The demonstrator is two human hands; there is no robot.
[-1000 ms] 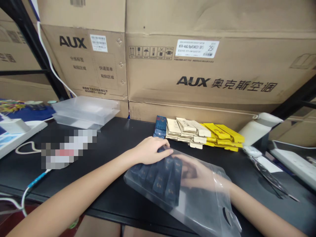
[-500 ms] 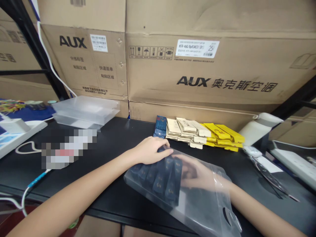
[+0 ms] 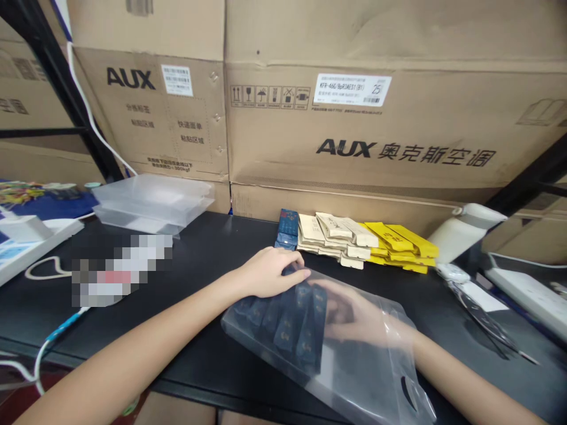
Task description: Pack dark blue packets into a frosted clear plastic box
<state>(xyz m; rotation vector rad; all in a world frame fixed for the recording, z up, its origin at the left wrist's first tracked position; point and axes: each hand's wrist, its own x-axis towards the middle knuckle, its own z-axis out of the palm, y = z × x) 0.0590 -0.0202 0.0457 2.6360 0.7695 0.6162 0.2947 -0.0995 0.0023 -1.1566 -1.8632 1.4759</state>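
A clear plastic bag (image 3: 363,378) with a cut-out handle lies slanted at the front of the black table. Several dark blue packets (image 3: 290,330) stand side by side inside it, seen through the film. My left hand (image 3: 272,271) is outside, its fingers curled over the bag's far edge and the tops of the packets, thumb pointing right. Inside the bag, my right hand (image 3: 349,313) has its fingers bent against the right end of the packet row. The film blurs those fingertips, and the packets partly hide them.
Behind the bag lie a dark blue packet stack (image 3: 287,227), cream packets (image 3: 334,233) and yellow packets (image 3: 398,245). A white bottle (image 3: 469,230) leans at right, near a cable (image 3: 482,319) and a power strip (image 3: 527,295). Clear plastic sheets (image 3: 153,200) lie at left; cardboard boxes (image 3: 354,35) stand behind.
Both hands and the bag stay almost where they were. The view has shifted very slightly.
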